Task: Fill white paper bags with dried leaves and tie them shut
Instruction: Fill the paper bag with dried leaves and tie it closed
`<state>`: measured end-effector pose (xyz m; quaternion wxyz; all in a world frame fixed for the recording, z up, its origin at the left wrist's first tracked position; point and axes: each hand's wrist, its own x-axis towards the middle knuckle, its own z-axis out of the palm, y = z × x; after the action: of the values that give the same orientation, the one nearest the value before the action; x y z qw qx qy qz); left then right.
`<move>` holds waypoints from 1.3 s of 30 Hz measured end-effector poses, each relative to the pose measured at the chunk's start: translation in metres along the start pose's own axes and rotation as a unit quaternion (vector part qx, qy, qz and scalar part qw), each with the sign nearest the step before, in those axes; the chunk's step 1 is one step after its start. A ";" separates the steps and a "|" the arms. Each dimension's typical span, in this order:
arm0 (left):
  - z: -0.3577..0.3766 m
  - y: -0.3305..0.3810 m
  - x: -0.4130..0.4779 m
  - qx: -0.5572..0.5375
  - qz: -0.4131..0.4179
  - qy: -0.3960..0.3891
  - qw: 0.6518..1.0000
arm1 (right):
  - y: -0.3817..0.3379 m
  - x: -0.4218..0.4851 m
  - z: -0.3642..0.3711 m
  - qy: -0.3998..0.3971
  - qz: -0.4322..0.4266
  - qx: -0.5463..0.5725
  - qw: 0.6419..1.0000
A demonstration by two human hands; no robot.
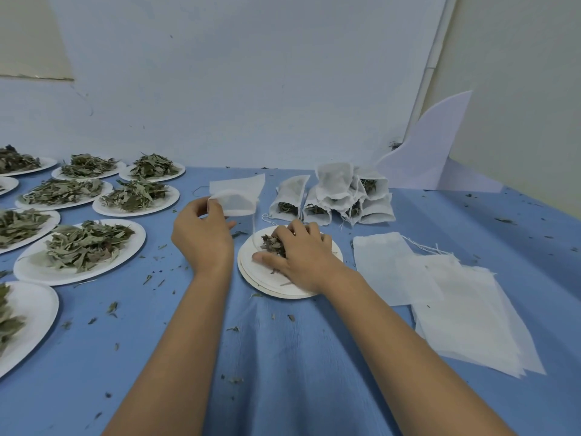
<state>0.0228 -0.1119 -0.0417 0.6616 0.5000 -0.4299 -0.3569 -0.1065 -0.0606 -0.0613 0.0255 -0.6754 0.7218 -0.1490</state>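
Left hand [202, 239] on bag, right hand [298, 256] on leaves, mid-table.

Left hand pinches the open rim of an empty white bag [239, 196] between thumb and curled fingers. The bag is up off the blue cloth [283, 357], just behind-left of the plate stack [283, 287], with its drawstring hanging down toward the plate. Right hand lies palm down on that stack, fingers curled round a small clump of dried leaves [272, 243], thumb out flat on the plate. Filled bags [336, 196] are piled just behind the plate. Flat empty bags [456, 309] are stacked to the right, near the right forearm. Leaf-loaded plates [78, 250] sit in rows on the left, and leaf crumbs are scattered over the cloth. A white board [430, 152] leans in the far right corner.
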 end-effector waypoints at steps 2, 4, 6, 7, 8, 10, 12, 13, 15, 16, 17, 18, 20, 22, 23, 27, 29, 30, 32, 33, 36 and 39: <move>0.001 0.000 -0.001 0.000 0.003 -0.004 1.000 | -0.001 0.005 0.000 0.014 -0.004 -0.017 1.000; 0.002 0.000 -0.002 -0.003 0.006 -0.006 1.000 | -0.002 0.010 0.000 0.015 -0.007 -0.042 0.999; 0.002 0.000 -0.001 -0.009 0.005 -0.005 1.000 | -0.003 0.014 0.001 0.007 -0.010 -0.052 0.999; 0.002 0.000 0.000 -0.009 0.003 -0.004 1.000 | -0.003 0.015 0.002 0.003 -0.009 -0.050 0.999; 0.002 0.000 0.000 -0.008 0.001 -0.002 1.000 | -0.003 0.016 0.002 0.000 -0.006 -0.048 0.999; 0.001 0.000 0.000 -0.005 -0.001 0.001 1.000 | -0.003 0.017 0.003 -0.003 -0.001 -0.048 0.999; 0.000 -0.001 0.001 -0.002 0.005 0.008 1.000 | -0.003 0.017 0.003 -0.004 0.001 -0.050 0.999; 0.000 -0.001 0.002 0.001 0.011 0.014 1.000 | -0.003 0.017 0.003 -0.001 0.002 -0.050 0.999; -0.001 -0.003 0.005 0.012 0.022 0.026 0.999 | -0.003 0.015 0.004 0.019 0.001 -0.056 0.998; -0.001 -0.003 0.006 0.018 0.025 0.030 0.999 | -0.002 0.013 0.003 0.033 0.003 -0.059 0.998; -0.002 -0.004 0.006 0.023 0.026 0.031 0.999 | -0.002 0.012 0.002 0.046 0.009 -0.060 0.997; -0.002 -0.004 0.005 0.028 0.025 0.028 0.999 | -0.002 0.011 0.001 0.056 0.015 -0.062 0.996; 0.000 -0.006 0.003 0.039 0.025 0.015 0.999 | -0.002 0.010 -0.002 0.068 0.024 -0.074 0.995; 0.002 -0.007 0.000 0.049 0.037 0.001 0.998 | -0.003 0.011 -0.007 0.070 0.034 -0.062 0.995; 0.003 -0.008 -0.001 0.050 0.039 -0.003 0.998 | -0.003 0.011 -0.010 0.068 0.038 -0.051 0.996; 0.003 -0.009 0.001 0.048 0.022 -0.006 0.999 | -0.003 0.008 -0.017 0.081 0.055 0.001 0.995; 0.003 -0.009 0.000 0.042 0.028 -0.010 0.999 | -0.005 0.006 -0.018 0.092 0.075 0.052 0.992; 0.003 -0.010 -0.001 0.041 0.028 -0.011 0.999 | -0.007 0.006 -0.019 0.103 0.086 0.069 0.989; 0.003 -0.011 -0.001 0.041 0.016 -0.010 0.999 | -0.012 0.004 -0.020 0.143 0.106 0.067 0.982; 0.003 -0.012 -0.001 0.041 0.012 -0.010 0.999 | -0.014 0.003 -0.022 0.165 0.117 0.053 0.978; 0.004 -0.012 0.000 0.040 0.010 -0.011 0.999 | -0.021 0.003 -0.025 0.148 0.167 0.020 0.975; 0.004 -0.012 -0.001 0.041 0.006 -0.010 0.999 | -0.029 0.008 -0.022 0.063 0.212 -0.008 0.975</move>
<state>0.0180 -0.1156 -0.0531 0.6383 0.5211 -0.4534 -0.3399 -0.0847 -0.0654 -0.0319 0.0058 -0.4969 0.8496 -0.1765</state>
